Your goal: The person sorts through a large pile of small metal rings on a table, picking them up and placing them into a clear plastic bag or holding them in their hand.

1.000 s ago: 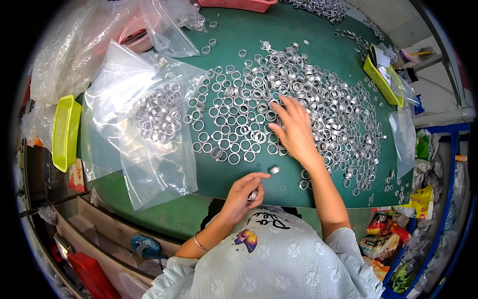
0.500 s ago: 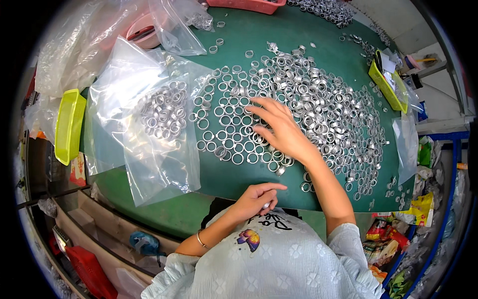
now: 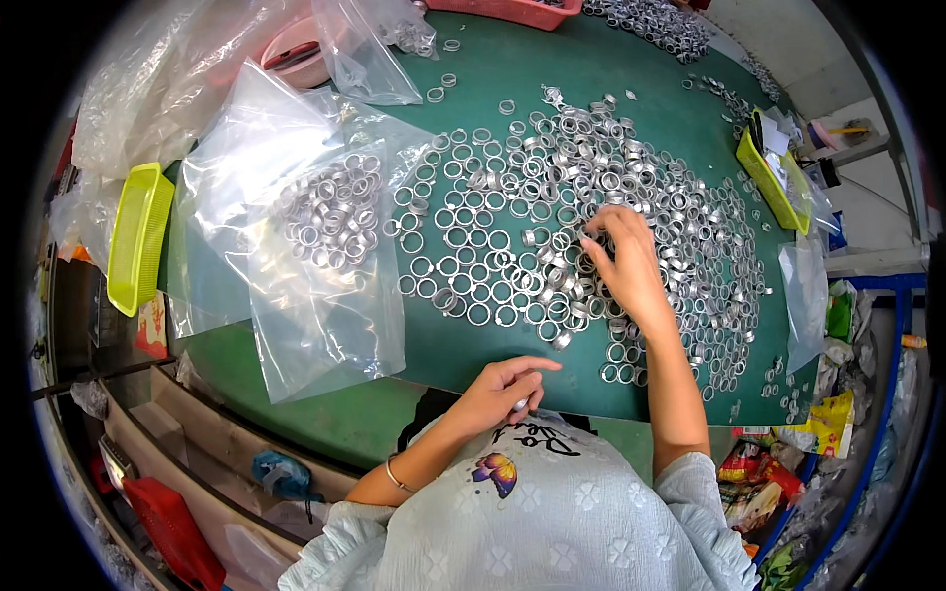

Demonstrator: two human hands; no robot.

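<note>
We had the right hand (image 3: 628,258) down on the left part of a heap of silver metal rings (image 3: 690,241), thumb apart from the bent fingers; couldn't tell if it gripped any. Left hand (image 3: 503,392) sat near the table's front edge, well apart from the heap: index out, other fingers curled on a small silvery piece (image 3: 520,405), too hidden to identify. The heap covered the middle and right of the green table (image 3: 473,357); left of it we had rings lying mostly flat, many touching. Left of those, a clear plastic bag (image 3: 325,325) with a clump of rings showing in it, and beyond that a yellow-green basket (image 3: 138,241), tilted.
</note>
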